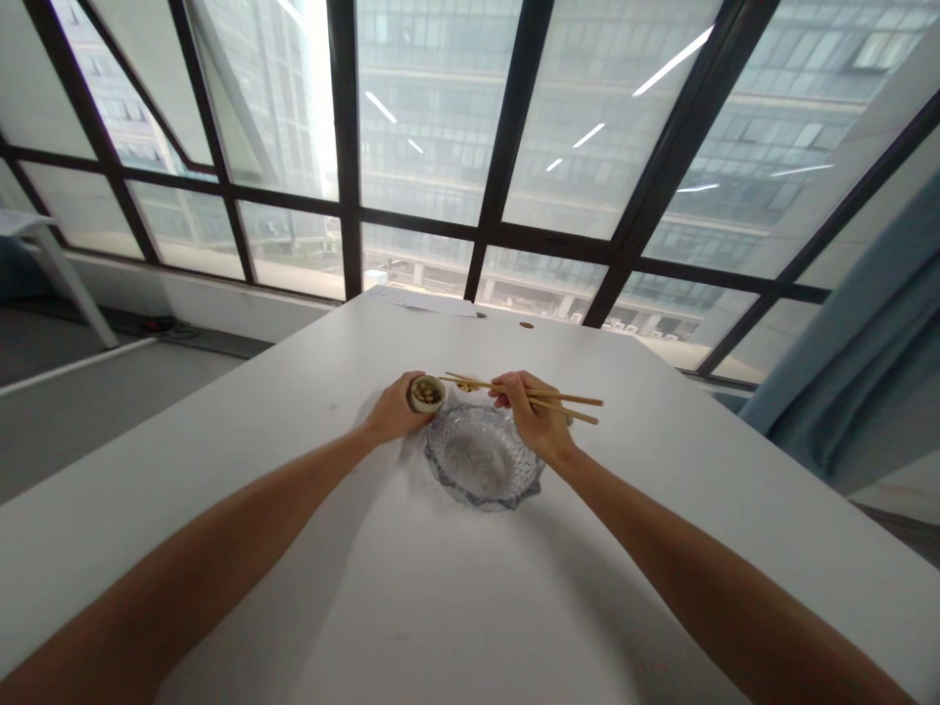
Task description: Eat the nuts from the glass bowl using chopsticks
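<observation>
My left hand (397, 407) is wrapped round a small pale cup (428, 406), tilted so that its mouth faces me. Several small brownish pieces (426, 391) show inside; their kind I cannot make out. In my right hand (535, 416) is a pair of wooden chopsticks (562, 399), their tips pointing left, close to the cup's rim. Below and between both hands stands a clear glass bowl (481, 499) with a wavy rim and a textured surface. Just behind the bowl, partly covered by the chopsticks, lies a small yellow-brown patterned thing (467, 387).
The white table (411, 607) reaches to the dark-framed windows (485, 235). At its far edge lie white papers (426, 301) and a small brown round thing (527, 325). A blue curtain (844, 343) hangs at right; another white table (66, 264) stands at left.
</observation>
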Demonstrator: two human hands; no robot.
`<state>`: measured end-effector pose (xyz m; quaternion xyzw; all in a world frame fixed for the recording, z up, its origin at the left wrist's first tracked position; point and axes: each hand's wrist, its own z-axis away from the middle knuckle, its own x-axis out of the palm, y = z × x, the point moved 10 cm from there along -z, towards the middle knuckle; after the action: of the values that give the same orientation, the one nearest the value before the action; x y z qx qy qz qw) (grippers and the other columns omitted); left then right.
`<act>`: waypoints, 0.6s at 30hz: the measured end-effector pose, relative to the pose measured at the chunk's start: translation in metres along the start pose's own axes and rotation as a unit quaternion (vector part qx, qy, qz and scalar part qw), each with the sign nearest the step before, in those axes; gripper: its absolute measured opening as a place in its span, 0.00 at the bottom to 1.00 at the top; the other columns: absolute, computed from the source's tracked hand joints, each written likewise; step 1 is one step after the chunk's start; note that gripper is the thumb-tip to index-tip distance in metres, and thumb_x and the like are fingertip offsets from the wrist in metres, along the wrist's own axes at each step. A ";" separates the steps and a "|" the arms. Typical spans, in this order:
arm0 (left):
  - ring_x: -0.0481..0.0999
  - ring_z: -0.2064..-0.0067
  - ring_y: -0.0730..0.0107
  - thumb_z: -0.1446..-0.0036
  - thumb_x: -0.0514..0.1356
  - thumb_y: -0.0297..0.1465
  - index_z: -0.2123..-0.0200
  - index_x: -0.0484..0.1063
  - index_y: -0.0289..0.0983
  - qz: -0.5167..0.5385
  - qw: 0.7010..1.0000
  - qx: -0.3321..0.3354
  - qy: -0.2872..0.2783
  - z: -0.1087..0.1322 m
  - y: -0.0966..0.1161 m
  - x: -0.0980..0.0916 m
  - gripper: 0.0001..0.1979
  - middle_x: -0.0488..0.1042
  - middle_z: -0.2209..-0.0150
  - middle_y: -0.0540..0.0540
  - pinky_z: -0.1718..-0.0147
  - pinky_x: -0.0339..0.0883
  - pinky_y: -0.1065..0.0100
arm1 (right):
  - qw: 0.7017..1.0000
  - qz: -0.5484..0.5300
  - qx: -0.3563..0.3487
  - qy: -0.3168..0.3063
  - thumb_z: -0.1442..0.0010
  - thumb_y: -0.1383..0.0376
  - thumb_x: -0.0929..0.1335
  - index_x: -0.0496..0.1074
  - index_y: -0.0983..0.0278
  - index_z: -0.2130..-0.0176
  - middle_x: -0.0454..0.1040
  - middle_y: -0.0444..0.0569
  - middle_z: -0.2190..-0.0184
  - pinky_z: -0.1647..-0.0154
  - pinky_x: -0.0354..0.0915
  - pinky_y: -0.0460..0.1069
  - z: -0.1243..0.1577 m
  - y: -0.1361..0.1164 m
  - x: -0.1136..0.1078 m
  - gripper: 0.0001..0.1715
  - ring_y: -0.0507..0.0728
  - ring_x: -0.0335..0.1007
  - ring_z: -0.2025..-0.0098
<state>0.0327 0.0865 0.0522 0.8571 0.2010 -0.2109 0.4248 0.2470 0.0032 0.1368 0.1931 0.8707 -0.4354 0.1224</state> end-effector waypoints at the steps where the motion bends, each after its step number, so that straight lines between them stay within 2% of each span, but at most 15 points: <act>1: 0.78 0.49 0.54 0.57 0.70 0.37 0.46 0.66 0.39 -0.004 1.000 -0.005 0.001 0.000 -0.002 0.000 0.34 0.77 0.49 0.40 0.48 0.71 0.56 | 0.999 0.039 -0.013 0.005 0.33 0.43 0.60 0.77 0.63 0.64 0.78 0.49 0.71 0.67 0.70 0.49 0.005 -0.004 -0.007 0.31 0.55 0.74 0.71; 4: 0.79 0.50 0.52 0.58 0.71 0.39 0.46 0.66 0.40 -0.028 0.999 -0.032 0.009 -0.001 -0.010 0.000 0.35 0.78 0.50 0.40 0.49 0.71 0.56 | 0.979 0.171 -0.090 -0.062 0.32 0.48 0.62 0.78 0.60 0.63 0.78 0.51 0.68 0.61 0.69 0.51 0.024 -0.024 -0.004 0.25 0.57 0.75 0.66; 7: 0.79 0.51 0.51 0.60 0.73 0.41 0.47 0.67 0.41 -0.054 0.996 -0.060 0.026 0.000 -0.018 -0.004 0.36 0.78 0.51 0.41 0.50 0.71 0.55 | 0.931 0.277 -0.146 -0.185 0.30 0.54 0.63 0.79 0.61 0.59 0.79 0.53 0.63 0.57 0.68 0.52 0.041 -0.031 0.027 0.19 0.59 0.74 0.61; 10: 0.79 0.51 0.52 0.59 0.72 0.44 0.47 0.67 0.41 -0.065 0.994 -0.079 0.025 0.000 -0.023 -0.007 0.36 0.78 0.52 0.41 0.50 0.71 0.55 | 0.879 0.357 -0.140 -0.284 0.31 0.58 0.66 0.78 0.63 0.52 0.79 0.55 0.60 0.54 0.67 0.53 0.049 -0.024 0.057 0.16 0.61 0.73 0.56; 13: 0.78 0.51 0.52 0.58 0.71 0.46 0.47 0.67 0.40 -0.062 0.994 -0.092 0.012 0.001 -0.023 -0.008 0.36 0.78 0.52 0.40 0.51 0.71 0.55 | 0.853 0.376 -0.121 -0.342 0.35 0.64 0.69 0.76 0.65 0.47 0.78 0.57 0.55 0.49 0.66 0.55 0.051 -0.019 0.069 0.18 0.63 0.72 0.51; 15: 0.78 0.51 0.52 0.58 0.71 0.46 0.47 0.67 0.39 -0.060 0.993 -0.100 0.009 0.001 -0.023 -0.009 0.36 0.78 0.52 0.39 0.50 0.71 0.54 | 0.849 0.368 -0.114 -0.361 0.36 0.70 0.68 0.74 0.64 0.43 0.78 0.57 0.51 0.46 0.64 0.56 0.053 -0.019 0.068 0.22 0.63 0.71 0.48; 16: 0.79 0.51 0.52 0.58 0.71 0.46 0.47 0.67 0.39 -0.059 0.993 -0.103 0.007 0.002 -0.023 -0.009 0.36 0.78 0.52 0.39 0.51 0.71 0.54 | 0.854 0.369 -0.105 -0.350 0.36 0.73 0.66 0.73 0.64 0.42 0.78 0.57 0.50 0.45 0.63 0.56 0.053 -0.018 0.063 0.24 0.63 0.71 0.47; 18: 0.79 0.51 0.51 0.57 0.71 0.46 0.47 0.67 0.39 -0.059 0.993 -0.105 0.004 0.002 -0.024 -0.009 0.36 0.78 0.52 0.38 0.51 0.71 0.54 | 0.875 0.393 -0.057 -0.278 0.34 0.72 0.63 0.71 0.65 0.41 0.76 0.58 0.48 0.44 0.63 0.56 0.047 -0.013 0.042 0.24 0.63 0.71 0.45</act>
<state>0.0125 0.0966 0.0408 0.7951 0.2740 -0.2098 0.4987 0.2056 -0.0322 0.1026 0.3829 0.6763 -0.3372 0.5313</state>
